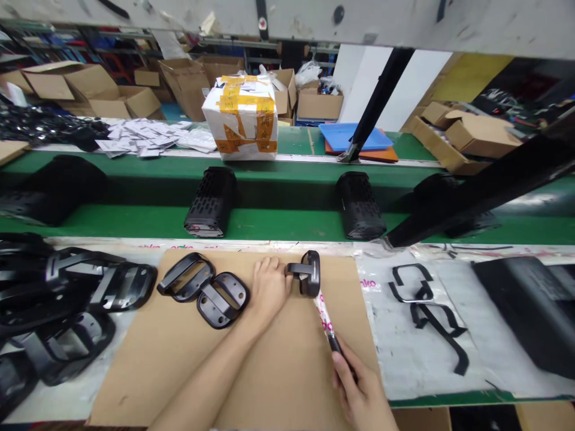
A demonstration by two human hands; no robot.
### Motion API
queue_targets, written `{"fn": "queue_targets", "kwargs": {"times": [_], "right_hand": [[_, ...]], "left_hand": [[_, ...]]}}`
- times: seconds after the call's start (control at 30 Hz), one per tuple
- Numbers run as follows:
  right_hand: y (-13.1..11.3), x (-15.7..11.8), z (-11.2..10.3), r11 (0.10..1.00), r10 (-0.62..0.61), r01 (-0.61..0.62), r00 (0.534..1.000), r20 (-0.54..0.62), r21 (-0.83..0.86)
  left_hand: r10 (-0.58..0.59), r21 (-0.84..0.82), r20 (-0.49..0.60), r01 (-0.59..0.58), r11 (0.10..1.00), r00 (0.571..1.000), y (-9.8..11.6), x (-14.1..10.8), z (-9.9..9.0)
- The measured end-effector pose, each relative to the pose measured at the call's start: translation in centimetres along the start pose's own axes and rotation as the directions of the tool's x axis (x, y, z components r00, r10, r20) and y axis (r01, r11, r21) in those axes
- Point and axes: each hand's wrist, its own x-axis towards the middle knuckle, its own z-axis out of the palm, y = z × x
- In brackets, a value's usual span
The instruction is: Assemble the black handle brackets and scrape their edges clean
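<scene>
Centrally, a glossy black bracket (311, 274) stands edgewise on the surface's cardboard (291, 371), pinched in the left grip (271, 282); the right grip (359, 383) wraps a white-sleeved tool (325, 316); cartons (320, 105) crowd behind.

The upright black bracket (309, 274) hides the wrapped tool's (324, 314) far end; the left edge crops the bracket pile (31, 269).

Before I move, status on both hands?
Left hand at black bracket. Right hand gripping wrapped tool, far end at bracket. Two other brackets lie close beside left hand.
</scene>
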Motion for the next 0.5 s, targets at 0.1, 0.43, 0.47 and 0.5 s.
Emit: {"fn": "queue_targets", "kwargs": {"times": [0.1, 0.43, 0.47, 0.5], "right_hand": [[-0.3, -0.2, -0.4, 0.998, -0.002, 0.003, 1.000, -0.014, 0.067], [0.4, 0.9, -1.2, 1.000, -0.030, 0.031, 0.996, 0.081, -0.002], [0.3, 0.8, -1.2, 0.999, -0.049, 0.049, 0.997, 0.052, 0.009], [0.2, 0.8, -1.3, 0.997, -0.073, 0.073, 0.997, 0.027, 0.012]], "left_hand": [[-0.001, 0.015, -0.005, 0.001, 1.000, 1.000, 0.0, 0.1, 0.1], [-0.002, -0.015, -0.007, 0.002, 1.000, 1.000, -0.2, 0.2, 0.1], [-0.005, -0.045, -0.010, 0.005, 0.999, 1.000, -0.3, 0.2, 0.1], [-0.013, -0.099, -0.016, 0.011, 0.995, 1.000, -0.4, 0.2, 0.1]]}}
